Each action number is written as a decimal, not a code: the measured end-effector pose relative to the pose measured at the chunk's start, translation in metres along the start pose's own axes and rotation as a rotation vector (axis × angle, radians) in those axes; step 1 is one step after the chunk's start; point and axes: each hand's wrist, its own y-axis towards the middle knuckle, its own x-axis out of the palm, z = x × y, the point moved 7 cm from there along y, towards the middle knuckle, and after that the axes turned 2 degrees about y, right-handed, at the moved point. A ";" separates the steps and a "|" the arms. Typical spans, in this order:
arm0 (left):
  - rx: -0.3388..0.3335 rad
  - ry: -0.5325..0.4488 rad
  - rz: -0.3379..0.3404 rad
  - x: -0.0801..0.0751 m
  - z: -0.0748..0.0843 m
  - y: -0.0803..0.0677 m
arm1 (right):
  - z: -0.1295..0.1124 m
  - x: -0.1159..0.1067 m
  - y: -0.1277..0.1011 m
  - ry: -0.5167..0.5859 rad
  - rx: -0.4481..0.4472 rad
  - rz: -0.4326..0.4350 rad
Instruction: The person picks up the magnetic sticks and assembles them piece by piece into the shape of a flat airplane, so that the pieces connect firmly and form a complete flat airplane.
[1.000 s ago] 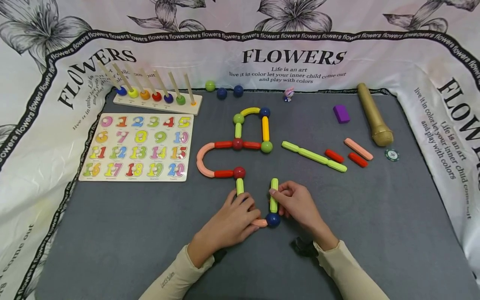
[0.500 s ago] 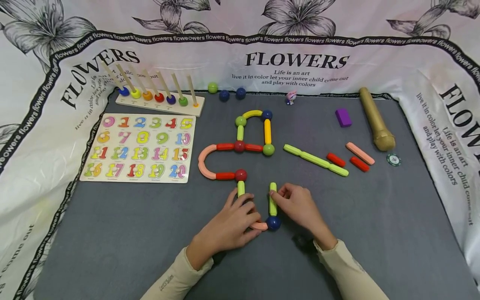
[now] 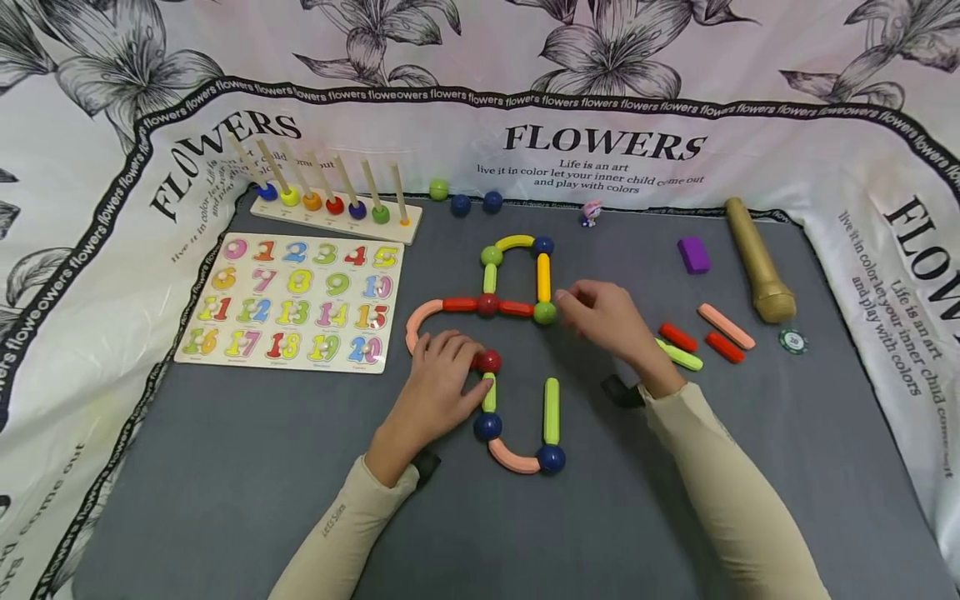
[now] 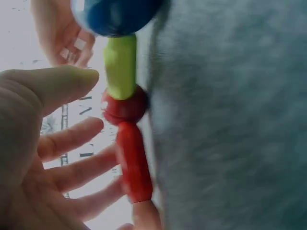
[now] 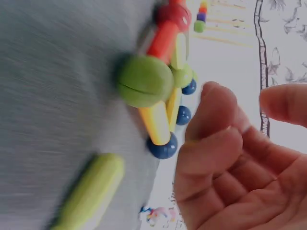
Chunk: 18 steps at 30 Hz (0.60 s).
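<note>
Left hand (image 3: 435, 379) is laid flat, fingers relaxed, on the red stick (image 4: 132, 160) at 9 o'clock of the red ball (image 3: 488, 361); nothing is gripped. Right hand (image 3: 607, 317) is held open and empty just at 3 o'clock of the green ball (image 3: 545, 312); contact cannot be told. The chain is laid on the grey table (image 3: 225, 467)

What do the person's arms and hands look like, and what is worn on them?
Both arms wear long beige sleeves. The left sleeve carries small dark lettering near the forearm. A dark strap or device sits at each wrist. The left hand and right hand are bare, without gloves; no rings are visible.
</note>
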 end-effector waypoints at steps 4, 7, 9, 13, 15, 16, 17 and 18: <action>-0.020 -0.034 -0.049 0.009 -0.004 -0.002 | -0.015 -0.007 0.043 0.056 -0.031 -0.011; -0.022 -0.052 -0.059 0.011 -0.006 -0.005 | -0.025 -0.007 0.079 0.050 -0.055 -0.002; -0.022 -0.054 -0.066 0.011 -0.007 -0.006 | -0.030 -0.004 0.104 0.026 -0.078 0.003; -0.026 -0.059 -0.094 0.012 -0.009 -0.008 | -0.037 0.009 0.149 -0.056 -0.122 -0.073; -0.030 -0.060 -0.111 0.013 -0.010 -0.009 | -0.040 0.018 0.168 -0.114 -0.158 -0.143; -0.030 -0.064 -0.120 0.013 -0.011 -0.010 | -0.042 0.022 0.176 -0.146 -0.180 -0.179; -0.030 -0.067 -0.126 0.013 -0.011 -0.010 | -0.043 0.026 0.183 -0.176 -0.199 -0.215; -0.029 -0.069 -0.130 0.013 -0.011 -0.010 | -0.044 0.030 0.189 -0.208 -0.217 -0.248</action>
